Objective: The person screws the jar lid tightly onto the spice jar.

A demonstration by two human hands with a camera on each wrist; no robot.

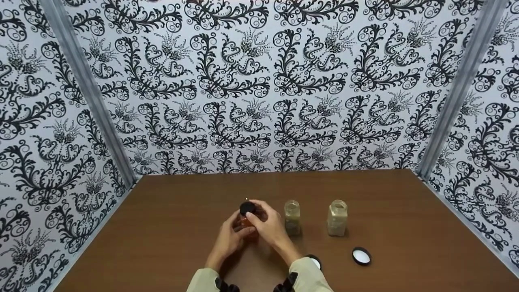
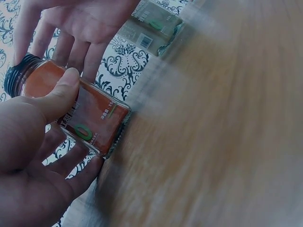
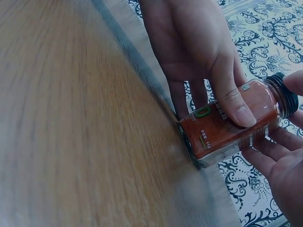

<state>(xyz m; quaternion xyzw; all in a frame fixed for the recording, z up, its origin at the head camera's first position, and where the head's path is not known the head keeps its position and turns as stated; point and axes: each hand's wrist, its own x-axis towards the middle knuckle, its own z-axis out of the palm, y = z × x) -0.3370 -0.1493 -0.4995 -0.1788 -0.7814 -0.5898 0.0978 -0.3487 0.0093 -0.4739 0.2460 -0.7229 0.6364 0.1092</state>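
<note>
A square glass spice jar [image 2: 97, 109] of orange-red powder stands upright on the table, its black lid [image 1: 247, 208] on top. My left hand [image 1: 230, 240] grips the jar's body, thumb flat across the front and fingers around the far side. The right hand [image 1: 271, 229] pinches the lid at its rim; in the right wrist view its thumb [image 3: 294, 82] presses the lid's edge, while its other fingers spread behind the jar.
Right of the hands stand two lidless glass jars, one with greenish-brown contents [image 1: 292, 221] and one paler [image 1: 337, 221]. A black lid with a white inside [image 1: 361, 256] lies in front of them. Another such lid [image 1: 315, 263] is partly hidden by the right sleeve. Patterned walls [image 1: 259, 81] enclose the brown table [image 1: 170, 211].
</note>
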